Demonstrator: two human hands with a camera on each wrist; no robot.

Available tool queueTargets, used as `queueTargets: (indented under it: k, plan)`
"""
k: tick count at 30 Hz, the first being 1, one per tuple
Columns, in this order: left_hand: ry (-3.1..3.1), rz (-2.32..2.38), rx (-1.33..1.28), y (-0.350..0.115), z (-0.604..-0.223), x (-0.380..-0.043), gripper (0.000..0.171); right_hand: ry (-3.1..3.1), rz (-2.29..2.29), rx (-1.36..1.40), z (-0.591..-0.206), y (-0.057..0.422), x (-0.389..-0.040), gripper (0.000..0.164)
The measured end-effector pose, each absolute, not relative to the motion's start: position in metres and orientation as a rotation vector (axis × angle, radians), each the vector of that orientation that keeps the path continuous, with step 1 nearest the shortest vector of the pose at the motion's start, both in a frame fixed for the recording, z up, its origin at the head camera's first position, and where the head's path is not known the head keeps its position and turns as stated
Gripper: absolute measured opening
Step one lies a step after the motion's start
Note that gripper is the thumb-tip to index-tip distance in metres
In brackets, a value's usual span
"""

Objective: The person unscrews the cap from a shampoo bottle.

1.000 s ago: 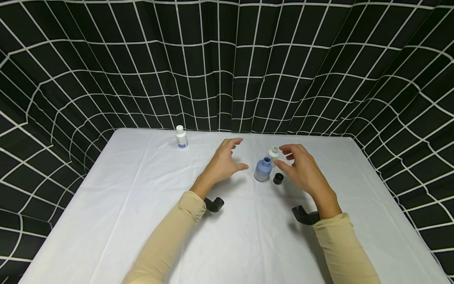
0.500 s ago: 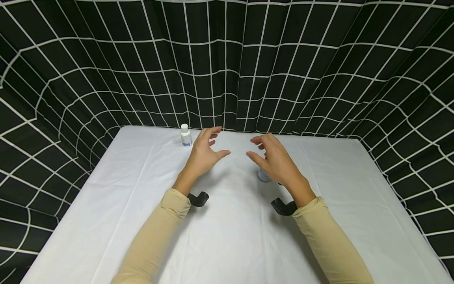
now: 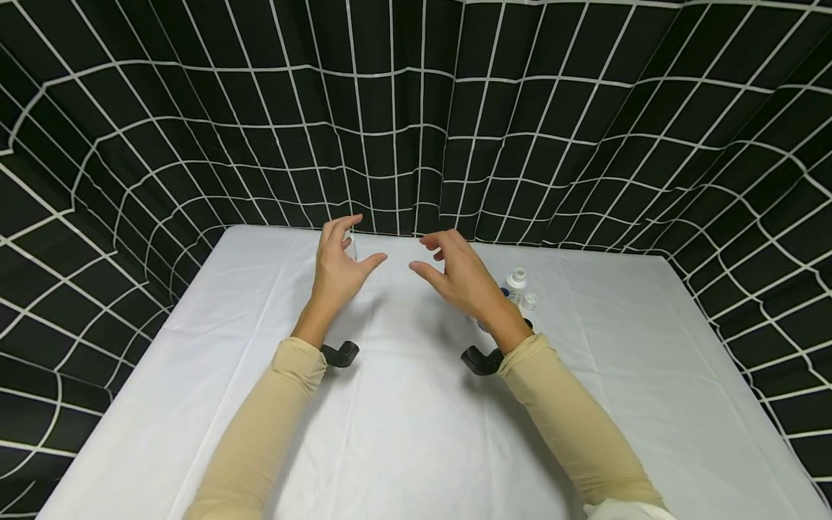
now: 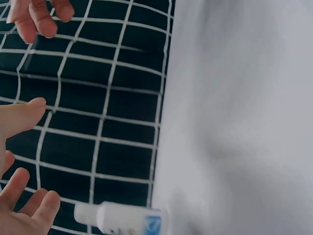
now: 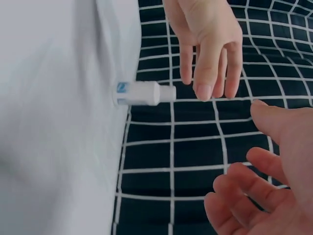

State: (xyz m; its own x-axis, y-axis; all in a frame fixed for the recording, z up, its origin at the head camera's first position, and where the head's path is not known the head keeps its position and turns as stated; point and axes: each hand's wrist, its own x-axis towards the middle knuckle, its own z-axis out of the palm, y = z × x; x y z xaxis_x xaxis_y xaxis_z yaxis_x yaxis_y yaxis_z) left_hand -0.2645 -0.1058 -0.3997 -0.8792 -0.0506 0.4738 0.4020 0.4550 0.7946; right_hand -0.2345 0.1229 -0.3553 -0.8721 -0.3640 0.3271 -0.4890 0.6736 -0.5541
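My left hand [image 3: 338, 269] hovers over the far left part of the table, thumb and fingers spread, holding nothing. Behind it in the head view is a white capped bottle with a blue mark, almost wholly hidden there. Both wrist views show that white bottle [image 4: 129, 218] upright near the table's far edge, just off the left fingertips. Fingers loosely bent, my right hand [image 3: 460, 280] is raised near the middle with nothing in it. Under its wrist, a blue bottle [image 3: 504, 292] is mostly covered; an uncapped white bottle [image 3: 516, 282] stands right beside it.
A small white cap [image 3: 529, 302] lies by the uncapped white bottle, and a black cap [image 3: 529, 323] peeks out past the right wrist. Grid-patterned black cloth [image 3: 390, 144] rises behind the white table [image 3: 403, 404]. Each wrist carries a black mount [image 3: 341, 354].
Both hands have moved left across the table, the left one now in front of the capped white bottle. The right hand has left the blue bottle's side, its forearm now covering most of it.
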Motion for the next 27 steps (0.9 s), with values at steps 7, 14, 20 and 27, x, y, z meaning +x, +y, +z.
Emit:
queueTargets:
  k: [7, 14, 20, 27]
  plan:
    - [-2.280, -1.392, -0.171, -0.125, -0.414, -0.277, 0.078, -2.739, 1.067, 0.672, -0.364, 0.096, -0.254, 0.051]
    - [-2.301, -1.409, -0.089, -0.138, -0.427, -0.293, 0.079, -2.747, 1.118, 0.677, -0.374, 0.071, -0.272, 0.049]
    - [-2.327, -1.451, -0.028, -0.146, -0.436, -0.305, 0.081, -2.721, 1.215, 0.671, -0.383, 0.040, -0.291, 0.049]
    - [-2.357, -1.528, 0.052, -0.149, -0.448, -0.317, 0.083, -2.729, 1.221, 0.620, -0.393, 0.017, -0.315, 0.053]
